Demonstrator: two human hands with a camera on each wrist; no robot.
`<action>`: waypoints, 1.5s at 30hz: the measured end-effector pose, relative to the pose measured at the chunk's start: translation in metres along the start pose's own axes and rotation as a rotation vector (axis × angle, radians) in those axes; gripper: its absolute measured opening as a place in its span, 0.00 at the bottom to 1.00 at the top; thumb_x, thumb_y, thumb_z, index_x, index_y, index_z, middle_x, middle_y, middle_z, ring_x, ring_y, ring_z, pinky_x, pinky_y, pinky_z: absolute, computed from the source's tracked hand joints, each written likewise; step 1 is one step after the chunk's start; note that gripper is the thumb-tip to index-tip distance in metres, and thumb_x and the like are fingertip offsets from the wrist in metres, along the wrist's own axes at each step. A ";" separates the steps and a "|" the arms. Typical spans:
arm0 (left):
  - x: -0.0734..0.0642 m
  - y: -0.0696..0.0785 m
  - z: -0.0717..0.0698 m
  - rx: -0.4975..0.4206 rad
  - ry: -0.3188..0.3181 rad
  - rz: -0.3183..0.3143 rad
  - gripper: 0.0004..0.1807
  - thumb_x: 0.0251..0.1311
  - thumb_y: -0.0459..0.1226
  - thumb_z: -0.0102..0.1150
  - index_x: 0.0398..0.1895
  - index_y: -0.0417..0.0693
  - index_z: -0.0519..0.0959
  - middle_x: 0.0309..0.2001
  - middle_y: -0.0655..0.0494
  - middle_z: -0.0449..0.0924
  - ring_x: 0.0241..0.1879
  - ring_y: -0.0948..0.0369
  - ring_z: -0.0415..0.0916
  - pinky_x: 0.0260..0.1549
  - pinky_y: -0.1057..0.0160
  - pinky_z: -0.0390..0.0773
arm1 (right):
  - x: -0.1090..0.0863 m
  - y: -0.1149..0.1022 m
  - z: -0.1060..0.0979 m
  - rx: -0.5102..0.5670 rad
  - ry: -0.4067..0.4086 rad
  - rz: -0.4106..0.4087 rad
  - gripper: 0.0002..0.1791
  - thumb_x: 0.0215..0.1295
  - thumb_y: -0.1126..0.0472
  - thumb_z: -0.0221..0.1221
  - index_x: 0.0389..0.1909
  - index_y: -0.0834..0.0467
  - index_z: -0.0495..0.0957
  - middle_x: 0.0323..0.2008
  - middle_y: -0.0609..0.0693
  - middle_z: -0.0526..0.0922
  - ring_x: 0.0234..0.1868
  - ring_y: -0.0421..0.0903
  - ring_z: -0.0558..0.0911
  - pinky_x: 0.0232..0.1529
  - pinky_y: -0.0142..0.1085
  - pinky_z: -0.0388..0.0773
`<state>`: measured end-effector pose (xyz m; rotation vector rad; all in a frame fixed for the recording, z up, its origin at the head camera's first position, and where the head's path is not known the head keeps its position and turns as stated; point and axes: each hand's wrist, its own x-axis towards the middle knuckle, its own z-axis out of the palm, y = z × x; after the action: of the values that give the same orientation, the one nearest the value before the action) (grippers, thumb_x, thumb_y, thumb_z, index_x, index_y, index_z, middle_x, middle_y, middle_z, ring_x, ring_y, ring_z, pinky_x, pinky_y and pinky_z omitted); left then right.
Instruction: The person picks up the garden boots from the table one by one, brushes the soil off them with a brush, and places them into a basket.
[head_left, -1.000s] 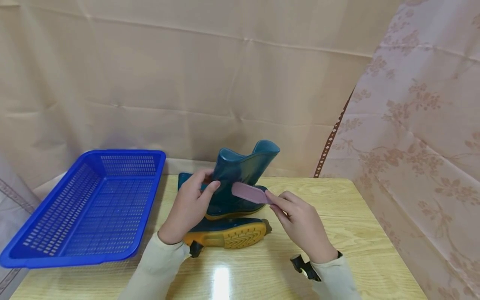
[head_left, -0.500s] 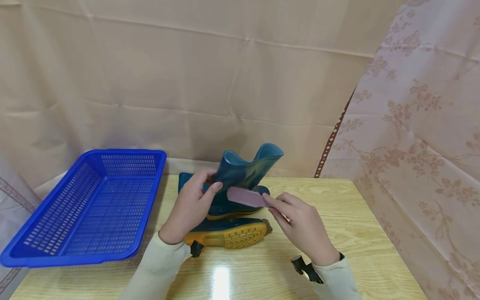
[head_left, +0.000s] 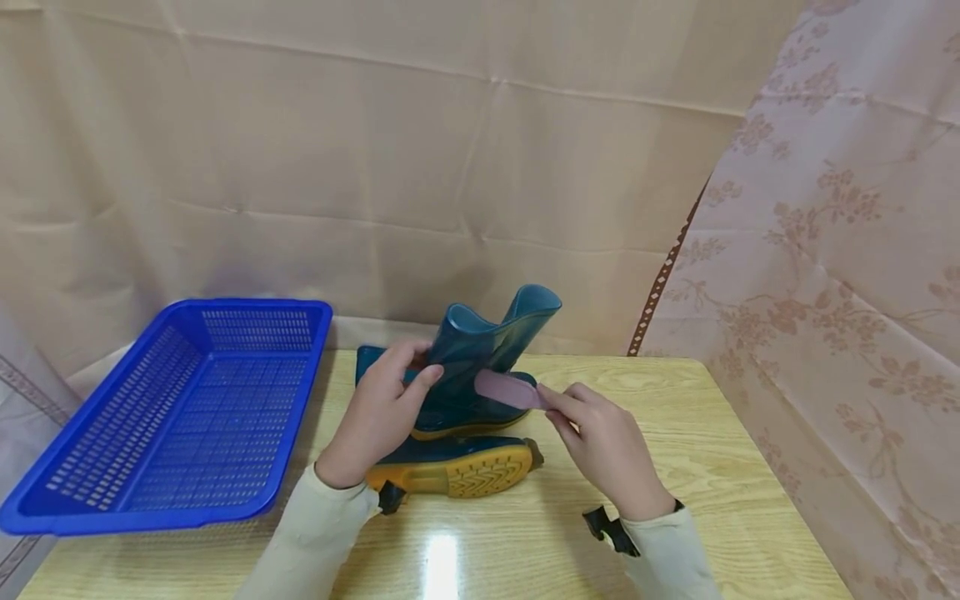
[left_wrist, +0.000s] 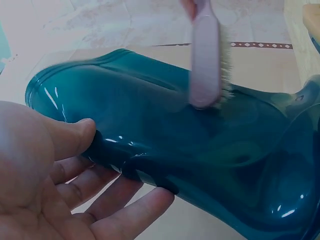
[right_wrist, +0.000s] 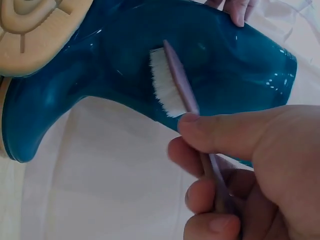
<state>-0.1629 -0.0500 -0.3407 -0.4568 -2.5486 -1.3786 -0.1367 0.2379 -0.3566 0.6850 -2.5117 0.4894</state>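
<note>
A teal rubber boot (head_left: 468, 358) with a yellow sole stands upright on the table, its shaft leaning a little. My left hand (head_left: 384, 408) holds the shaft from the left, thumb on the near face and fingers round the back edge, as the left wrist view shows. In my right hand (head_left: 603, 446) is a pale purple brush (head_left: 510, 389), gripped by its handle. White bristles (right_wrist: 166, 82) face the boot, and the brush head lies against the side of the shaft. A second teal boot (head_left: 457, 467) rests on its side in front, yellow tread facing me.
To the left stands a blue plastic basket (head_left: 225, 433) with slotted walls. The wood-grain table (head_left: 705, 467) reaches out to the right. A beige curtain (head_left: 420, 167) hangs close behind, and a pink floral curtain (head_left: 862, 333) on the right.
The brush has gone left and down, then back right and slightly up along the boot. The boot's top has shifted slightly to and fro. My left hand keeps its grip.
</note>
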 end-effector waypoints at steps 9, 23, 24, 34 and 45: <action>0.001 -0.001 0.001 -0.004 0.007 0.013 0.15 0.77 0.43 0.55 0.62 0.53 0.76 0.52 0.56 0.80 0.50 0.58 0.77 0.42 0.54 0.78 | 0.000 -0.006 -0.004 0.090 0.057 -0.150 0.23 0.63 0.67 0.71 0.59 0.54 0.85 0.35 0.42 0.82 0.25 0.33 0.72 0.22 0.25 0.67; 0.001 -0.002 0.000 0.005 0.018 0.003 0.14 0.77 0.43 0.55 0.61 0.53 0.76 0.52 0.55 0.79 0.50 0.57 0.76 0.44 0.52 0.79 | 0.002 -0.003 0.003 0.055 0.021 0.080 0.21 0.62 0.66 0.72 0.56 0.53 0.87 0.31 0.43 0.81 0.22 0.34 0.67 0.21 0.29 0.65; 0.001 -0.002 0.000 0.007 0.014 0.002 0.14 0.78 0.43 0.55 0.62 0.53 0.76 0.52 0.56 0.79 0.51 0.57 0.77 0.45 0.52 0.79 | 0.001 -0.001 0.004 0.044 0.002 0.118 0.21 0.62 0.66 0.72 0.56 0.53 0.87 0.30 0.43 0.81 0.22 0.35 0.67 0.21 0.29 0.65; 0.003 0.000 0.001 0.000 0.013 0.021 0.14 0.77 0.42 0.55 0.61 0.52 0.76 0.53 0.55 0.79 0.51 0.57 0.77 0.45 0.51 0.81 | 0.000 -0.009 -0.007 0.095 0.016 0.014 0.20 0.63 0.65 0.72 0.56 0.51 0.87 0.32 0.38 0.82 0.23 0.32 0.68 0.21 0.27 0.66; 0.001 0.001 0.003 -0.002 0.009 0.024 0.13 0.77 0.41 0.55 0.60 0.54 0.77 0.52 0.57 0.79 0.51 0.58 0.77 0.44 0.51 0.81 | 0.002 -0.013 -0.014 0.159 0.122 -0.184 0.25 0.60 0.70 0.71 0.59 0.54 0.85 0.35 0.44 0.83 0.26 0.36 0.72 0.23 0.24 0.68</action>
<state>-0.1634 -0.0467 -0.3412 -0.4788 -2.5268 -1.3716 -0.1259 0.2332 -0.3418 0.9082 -2.2875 0.6484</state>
